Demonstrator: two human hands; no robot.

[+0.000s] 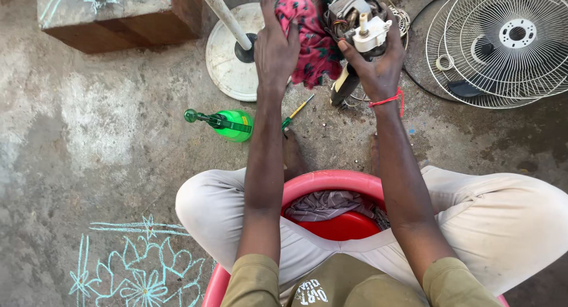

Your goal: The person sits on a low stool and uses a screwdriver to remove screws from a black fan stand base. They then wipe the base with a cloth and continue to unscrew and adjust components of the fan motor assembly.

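My left hand [275,46] presses a red patterned cloth [310,37] against a fan motor [358,14] held up at the top of the view. My right hand [378,64], with a red thread at the wrist, grips the motor from below, next to its white plastic front piece [373,33]. Wires hang under the motor. I sit on a red plastic stool [331,182] with my knees spread.
A white round fan base with a pole [228,52] lies beyond my left hand. A green spray bottle [228,123] and a screwdriver [296,113] lie on the concrete floor. Wire fan guards [503,46] rest at top right; a wooden block [118,17] at top left.
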